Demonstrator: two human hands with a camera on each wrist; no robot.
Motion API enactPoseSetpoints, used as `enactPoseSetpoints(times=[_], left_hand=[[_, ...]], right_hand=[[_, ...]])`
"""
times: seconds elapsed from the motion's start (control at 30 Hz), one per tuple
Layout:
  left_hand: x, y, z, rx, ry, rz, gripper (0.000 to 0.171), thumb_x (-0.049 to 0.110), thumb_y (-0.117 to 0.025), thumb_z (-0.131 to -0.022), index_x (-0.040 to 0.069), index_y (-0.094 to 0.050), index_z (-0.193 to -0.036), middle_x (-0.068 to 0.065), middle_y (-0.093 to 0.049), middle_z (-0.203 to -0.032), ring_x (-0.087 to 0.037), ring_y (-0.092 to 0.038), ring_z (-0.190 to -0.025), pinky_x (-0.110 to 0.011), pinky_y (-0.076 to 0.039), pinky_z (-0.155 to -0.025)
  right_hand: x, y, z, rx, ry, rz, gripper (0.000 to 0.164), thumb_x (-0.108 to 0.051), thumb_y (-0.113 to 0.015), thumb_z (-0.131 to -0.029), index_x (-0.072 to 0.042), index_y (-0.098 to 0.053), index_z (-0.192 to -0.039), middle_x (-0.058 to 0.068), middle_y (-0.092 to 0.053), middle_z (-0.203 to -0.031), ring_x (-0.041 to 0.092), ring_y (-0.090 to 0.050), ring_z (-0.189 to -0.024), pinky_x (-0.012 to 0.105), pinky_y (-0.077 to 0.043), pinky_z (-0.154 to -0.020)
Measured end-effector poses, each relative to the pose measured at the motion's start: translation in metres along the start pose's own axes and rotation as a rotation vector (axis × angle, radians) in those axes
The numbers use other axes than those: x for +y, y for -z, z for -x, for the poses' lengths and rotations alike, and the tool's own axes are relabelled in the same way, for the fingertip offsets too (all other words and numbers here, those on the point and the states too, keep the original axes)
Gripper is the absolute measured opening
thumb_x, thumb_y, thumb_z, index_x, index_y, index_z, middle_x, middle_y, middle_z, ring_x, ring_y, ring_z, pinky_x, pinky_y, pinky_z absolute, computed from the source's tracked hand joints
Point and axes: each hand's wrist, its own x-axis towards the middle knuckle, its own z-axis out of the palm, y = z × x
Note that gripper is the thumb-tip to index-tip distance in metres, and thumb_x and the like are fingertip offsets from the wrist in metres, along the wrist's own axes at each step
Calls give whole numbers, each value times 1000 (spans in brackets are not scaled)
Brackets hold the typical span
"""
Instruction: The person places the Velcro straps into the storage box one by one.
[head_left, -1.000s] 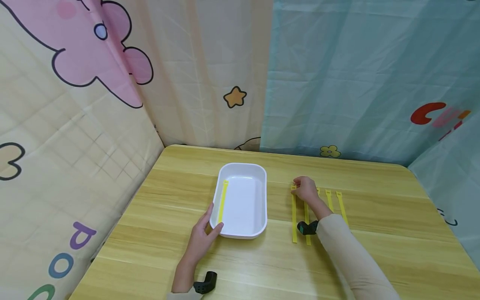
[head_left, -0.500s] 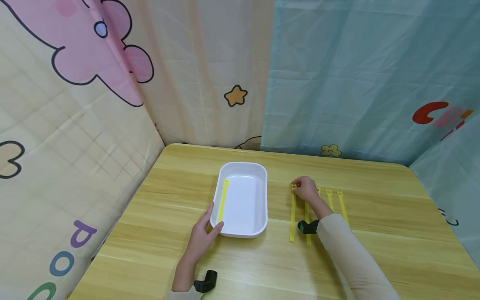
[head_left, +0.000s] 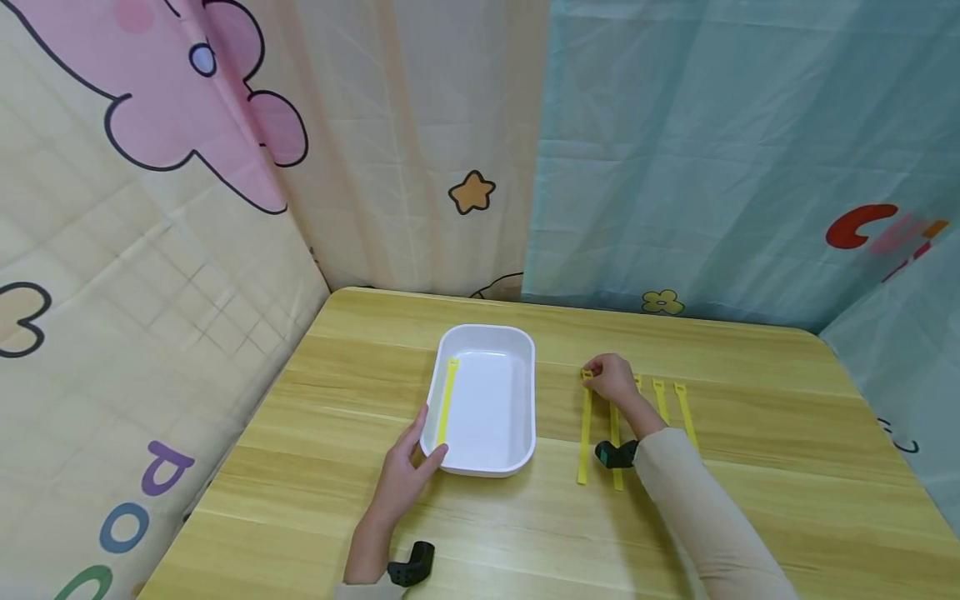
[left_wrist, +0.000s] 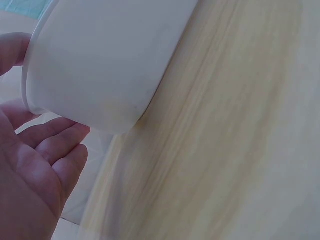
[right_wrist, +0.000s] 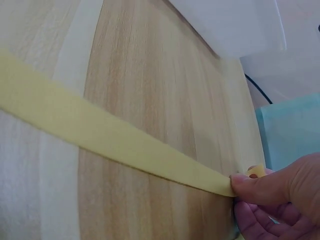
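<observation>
At the left front corner of a white plastic tray (head_left: pixel 491 408), my left hand (head_left: pixel 397 483) grips the rim, thumb over the edge and other fingers along the outer wall (left_wrist: pixel 100 65). Inside the tray, along its left side, lies one flat yellow cable strap (head_left: pixel 447 404). My right hand (head_left: pixel 611 379) pinches the slotted head of another yellow cable strap (head_left: pixel 584 433) between thumb and fingers. That strap's tail runs toward the front; the right wrist view shows its band (right_wrist: pixel 125 142) leading into the pinch.
Right of the pinched strap, several more yellow straps (head_left: pixel 684 408) lie side by side, partly hidden by the right hand and sleeve. Everything stands on a wood-grain table (head_left: pixel 510 542). Patterned curtains (head_left: pixel 390 150) hang behind and beside it.
The pinched strap's tail end has swung slightly left, away from the neighbouring strap. My right hand has barely moved, and the left hand and tray hold their place.
</observation>
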Motion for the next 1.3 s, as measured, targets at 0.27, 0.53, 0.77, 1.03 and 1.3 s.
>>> enactPoseSetpoints(times=[0.27,0.53,0.77,1.03,1.3], left_hand=[[-31,-4,-3,9,-9,10,66,15,-62,-89,1,-27,-143,-17,-28,-145,-32,-25,-132,-46,-23,-104],[-38,-5,-3,15,-12,27,68,20,-63,-88,3,-28,-144,-13,-29,-145,-29,-25,-132,-45,-22,-105],[-37,-5,-3,14,-7,21,67,19,-63,-89,5,-27,-144,-12,-28,-145,-29,-25,-132,-44,-23,-105],[-36,-5,-3,17,-11,12,67,19,-63,-89,4,-28,-144,-14,-30,-144,-29,-27,-131,-44,-23,-105],[-37,-5,-3,13,-7,6,68,19,-62,-89,5,-27,-144,-12,-28,-145,-29,-25,-132,-45,-22,-105]], right_hand=[[0,4,1,3,11,-28,17,2,-66,-81,8,-65,-97,13,-55,-82,25,-48,-75,32,-44,-64],[-4,8,4,8,34,-66,16,1,-65,-82,8,-65,-97,14,-57,-85,25,-49,-77,31,-46,-64],[-7,13,6,9,46,-89,16,0,-66,-82,8,-66,-96,14,-59,-85,25,-51,-78,31,-47,-64],[-9,19,7,14,39,-113,17,-2,-66,-83,6,-66,-98,15,-60,-89,26,-53,-82,32,-47,-68],[-17,27,12,9,49,-148,17,-1,-65,-83,6,-65,-99,15,-59,-90,27,-52,-82,29,-49,-65]])
